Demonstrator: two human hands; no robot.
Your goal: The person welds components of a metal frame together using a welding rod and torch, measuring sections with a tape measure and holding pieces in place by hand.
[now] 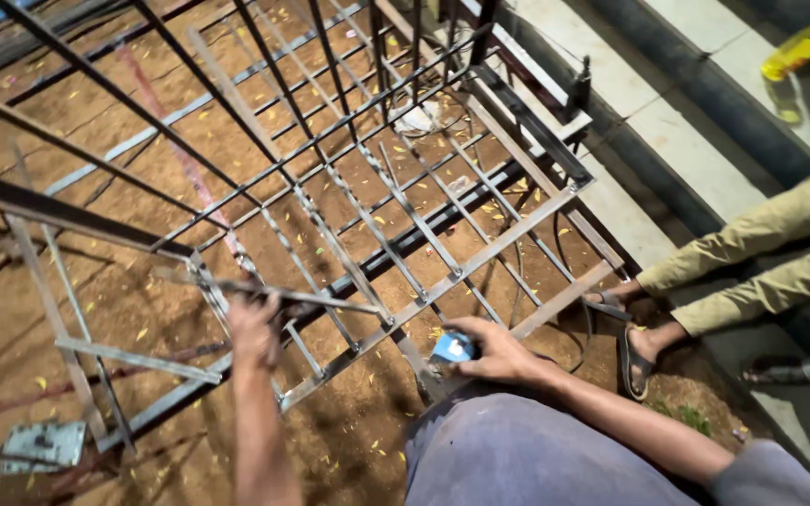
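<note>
My left hand (253,330) grips a thin loose metal bar (330,302) that lies across the near corner of a flat steel grille frame (480,258) on the dirt ground. My right hand (491,349) is closed around a small blue tool (452,349) held against the frame's near edge bar. The grille is made of crossing flat strips and rods.
A dark upright barred gate (236,103) leans over the grille at upper left. Another person's legs in khaki trousers (761,262) and sandals (632,361) rest at the right, by concrete steps (667,122). A yellow bottle (803,42) lies top right. A metal plate (41,442) sits bottom left.
</note>
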